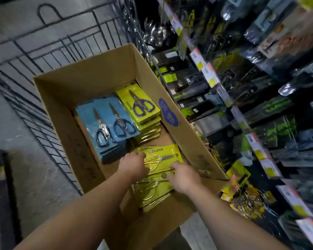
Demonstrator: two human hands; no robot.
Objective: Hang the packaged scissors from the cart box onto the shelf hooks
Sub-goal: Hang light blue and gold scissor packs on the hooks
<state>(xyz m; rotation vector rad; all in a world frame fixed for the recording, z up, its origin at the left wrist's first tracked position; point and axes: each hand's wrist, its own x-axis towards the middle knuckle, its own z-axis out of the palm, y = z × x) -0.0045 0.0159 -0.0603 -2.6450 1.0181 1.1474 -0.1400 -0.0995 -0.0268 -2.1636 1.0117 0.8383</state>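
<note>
An open cardboard box (65, 91) sits in a black wire cart. Inside lie a stack of blue scissor packs (107, 120), a stack of yellow-green packs with blue-handled scissors (139, 105), and near me a pile of yellow packs with gold-handled scissors (163, 156). My left hand (133, 165) grips the left end of the top gold-scissor pack, fingers curled over it. At that pack's right lower edge my right hand (184, 175) has its fingers curled onto the pile. Hanging packs fill the shelf (257, 147) to the right.
The wire cart wall (49, 51) rises behind and left of the box. Shelf rails with price tags (210, 74) run diagonally on the right. Yellow packs with gold scissors (242, 199) hang low on the shelf next to the box. Grey floor lies to the left.
</note>
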